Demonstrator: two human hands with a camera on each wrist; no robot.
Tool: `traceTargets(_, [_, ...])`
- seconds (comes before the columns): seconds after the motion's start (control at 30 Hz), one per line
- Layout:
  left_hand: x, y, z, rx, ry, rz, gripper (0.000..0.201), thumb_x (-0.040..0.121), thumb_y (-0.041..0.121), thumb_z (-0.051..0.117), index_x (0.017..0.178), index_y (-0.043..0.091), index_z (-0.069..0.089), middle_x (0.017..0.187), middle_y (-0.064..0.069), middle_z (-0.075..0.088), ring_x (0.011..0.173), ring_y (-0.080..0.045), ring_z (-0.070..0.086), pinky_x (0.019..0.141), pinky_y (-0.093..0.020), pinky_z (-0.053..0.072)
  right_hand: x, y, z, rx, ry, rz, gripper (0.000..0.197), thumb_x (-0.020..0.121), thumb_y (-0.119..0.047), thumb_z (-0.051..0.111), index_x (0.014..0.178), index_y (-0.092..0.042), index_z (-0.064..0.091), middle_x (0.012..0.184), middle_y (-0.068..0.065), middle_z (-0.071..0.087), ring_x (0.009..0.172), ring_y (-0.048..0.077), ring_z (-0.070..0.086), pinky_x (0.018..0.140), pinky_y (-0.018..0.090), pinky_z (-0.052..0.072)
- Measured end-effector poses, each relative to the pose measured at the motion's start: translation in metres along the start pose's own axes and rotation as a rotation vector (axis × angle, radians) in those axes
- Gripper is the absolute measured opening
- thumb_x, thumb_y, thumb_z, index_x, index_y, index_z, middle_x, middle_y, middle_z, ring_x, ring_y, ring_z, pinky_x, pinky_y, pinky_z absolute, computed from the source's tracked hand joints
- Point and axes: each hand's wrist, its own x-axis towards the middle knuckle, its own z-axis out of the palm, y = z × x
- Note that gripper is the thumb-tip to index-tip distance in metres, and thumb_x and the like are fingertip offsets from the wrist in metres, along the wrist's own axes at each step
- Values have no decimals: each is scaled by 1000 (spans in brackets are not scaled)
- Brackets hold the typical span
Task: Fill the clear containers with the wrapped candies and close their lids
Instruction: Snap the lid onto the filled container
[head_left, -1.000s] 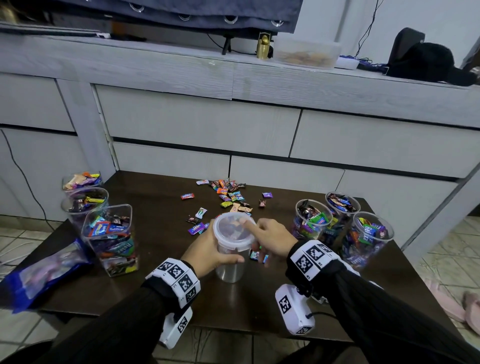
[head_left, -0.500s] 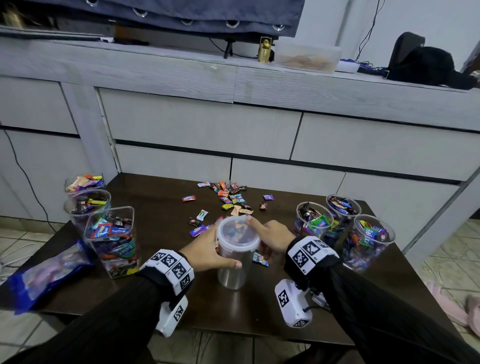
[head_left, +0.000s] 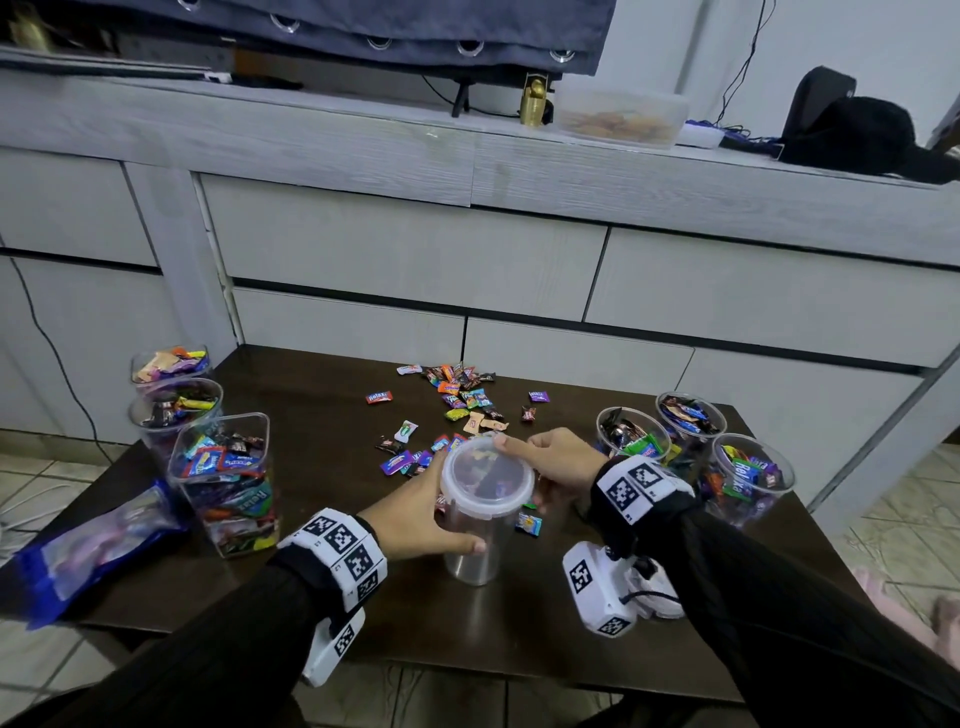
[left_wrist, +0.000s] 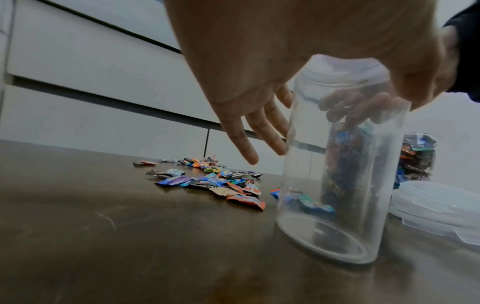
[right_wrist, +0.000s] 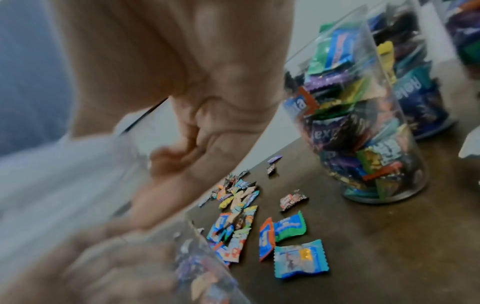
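Observation:
A clear round container (head_left: 475, 551) stands upright near the middle of the dark table (head_left: 322, 519), with a translucent lid (head_left: 485, 475) on its top. My left hand (head_left: 421, 514) grips its body, thumb across the near side. My right hand (head_left: 556, 460) holds the lid's rim from the right, index finger over the far edge. In the left wrist view the container (left_wrist: 337, 185) looks empty inside. Loose wrapped candies (head_left: 462, 395) lie scattered behind it, also seen as candies (left_wrist: 215, 181) and candies (right_wrist: 239, 205).
Three open round containers full of candy (head_left: 748, 478) stand at the right. Three more filled ones (head_left: 223, 483) stand at the left beside a blue bag (head_left: 88, 551). Spare lids (left_wrist: 436, 207) lie right of the held container. Grey drawers (head_left: 415, 260) rise behind the table.
Both hands have stayed on the container and lid. The right hand's fingers have shifted a little along the lid's rim, and the head view has drifted slightly.

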Motion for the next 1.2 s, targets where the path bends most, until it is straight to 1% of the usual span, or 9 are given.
traceTargets(0.2, [-4, 0, -6, 61, 44, -23, 111, 47, 65, 86, 140, 44, 29, 138, 23, 44, 128, 4, 43, 110, -33, 39, -15, -11, -10, 24, -254, -11, 26, 79, -16, 76, 86, -10, 52, 69, 8, 62, 54, 14, 62, 48, 27, 54])
traceTargets(0.33, [-4, -1, -9, 200, -22, -28, 118, 41, 80, 78, 141, 44, 28, 141, 17, 42, 131, -2, 40, 113, -38, 36, -14, -12, -11, 11, -153, -49, 17, 83, -18, 72, 86, -3, 64, 68, 8, 64, 56, 15, 60, 52, 27, 55])
traceTargets(0.47, [0, 3, -16, 158, 44, -8, 99, 37, 83, 76, 123, 50, 40, 124, 22, 48, 120, -1, 46, 106, -28, 39, -11, -10, -6, -104, -53, -226, 7, 85, -20, 69, 86, -14, 69, 84, 10, 66, 69, 16, 54, 63, 28, 42])
traceTargets(0.57, [0, 13, -15, 77, 16, 26, 94, 42, 66, 86, 123, 52, 39, 125, 36, 44, 124, 12, 39, 103, -5, 29, -12, -9, 2, -7, -64, -290, 4, 87, -15, 67, 85, -19, 66, 82, -1, 66, 73, 7, 59, 72, 22, 48])
traceTargets(0.7, [4, 12, -3, -127, 11, 45, 90, 56, 28, 94, 132, 32, 47, 129, 13, 61, 124, -2, 54, 108, -26, 40, -17, -10, 8, -2, -4, -213, 20, 86, -25, 69, 94, -10, 59, 84, 5, 63, 72, 12, 60, 66, 22, 49])
traceTargets(0.8, [4, 7, 6, -238, 38, 29, 79, 63, 6, 90, 126, 31, 48, 125, 10, 63, 118, 3, 57, 101, -16, 43, -27, -7, 10, -168, -59, 36, 45, 82, -51, 66, 79, -7, 56, 63, 5, 59, 45, 12, 56, 44, 22, 47])
traceTargets(0.87, [4, 7, 8, -251, 48, 29, 75, 65, 3, 88, 121, 34, 48, 120, 14, 63, 114, 8, 57, 93, -8, 42, -33, -4, 10, -156, -110, 114, 52, 79, -58, 65, 72, -6, 56, 56, 5, 60, 41, 15, 55, 41, 22, 47])
traceTargets(1.0, [5, 9, 4, -268, -3, 21, 73, 68, -1, 85, 120, 33, 48, 118, 14, 63, 112, 9, 57, 90, -5, 42, -34, 2, 9, 3, -100, 18, 46, 80, -50, 68, 61, -11, 55, 51, 4, 57, 36, 12, 51, 36, 18, 42])
traceTargets(1.2, [7, 9, 1, -282, -67, -20, 80, 68, 1, 86, 131, 28, 45, 129, 5, 61, 122, -4, 55, 106, -24, 42, -32, 13, 17, 74, -35, -82, 52, 82, -45, 68, 45, -19, 42, 38, -1, 40, 29, 11, 36, 34, 16, 33])
